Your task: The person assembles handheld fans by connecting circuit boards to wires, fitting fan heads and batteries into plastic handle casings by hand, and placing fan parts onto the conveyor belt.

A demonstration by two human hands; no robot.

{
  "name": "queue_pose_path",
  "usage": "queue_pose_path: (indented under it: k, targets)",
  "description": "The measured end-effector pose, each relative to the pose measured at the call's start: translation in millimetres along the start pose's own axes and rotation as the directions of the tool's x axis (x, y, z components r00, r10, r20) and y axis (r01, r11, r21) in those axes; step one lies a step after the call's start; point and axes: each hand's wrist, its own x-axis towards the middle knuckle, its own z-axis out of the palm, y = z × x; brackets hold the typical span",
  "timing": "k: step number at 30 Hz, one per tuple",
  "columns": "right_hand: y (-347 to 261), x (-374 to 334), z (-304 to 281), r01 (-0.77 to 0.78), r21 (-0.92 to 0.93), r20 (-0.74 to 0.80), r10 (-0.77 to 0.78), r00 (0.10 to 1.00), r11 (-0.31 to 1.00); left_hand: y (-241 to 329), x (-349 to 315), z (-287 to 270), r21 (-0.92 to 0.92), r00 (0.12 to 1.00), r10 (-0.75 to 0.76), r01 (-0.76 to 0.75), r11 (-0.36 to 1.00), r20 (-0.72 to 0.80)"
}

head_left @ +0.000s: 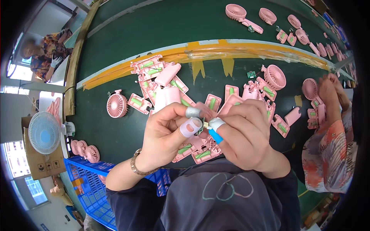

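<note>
My left hand [167, 129] pinches a small green circuit board [200, 131] between thumb and index finger, both wrapped in tape. From the other side, my right hand [246, 134] closes on a small pale connector [206, 125] at the board's edge; silver and blue tape covers its fingertips. Fingers hide most of the board. Under and behind both hands lie pink fan casing halves [206, 154] with green cells in them. A round pink fan head [116, 105] rests to the left, and another fan head [274, 77] lies behind my right hand.
A blue plastic crate [94, 200] stands at the lower left, near several stacked fan heads [91, 154]. Yellow tape [154, 61] runs along a ledge across the green table. At the right is another person's arm [329, 94]; a further person [50, 54] sits far left.
</note>
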Motion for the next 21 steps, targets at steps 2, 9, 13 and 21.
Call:
queue_pose_path:
  k: [2,9,13,21]
  targets:
    - [1,1,-2,0.129,-0.189,0.017,-0.128,0.992,0.973,3,-2,2,0.046,1.000,-0.012,0.013,0.999,-0.012]
    - [-2,2,2,0.256,-0.289,-0.003,-0.268,0.963,0.923,2,-6,4,-0.062,0.989,-0.147,0.149,0.987,0.025]
    - [-2,0,4,0.262,-0.236,-0.036,-0.278,0.960,0.936,5,-5,11,-0.171,0.983,-0.166,0.178,0.969,0.083]
    - [36,-24,2,-0.227,-0.245,-0.061,0.219,0.974,0.943,44,102,-7,0.783,0.927,0.375,-0.241,0.574,0.010]
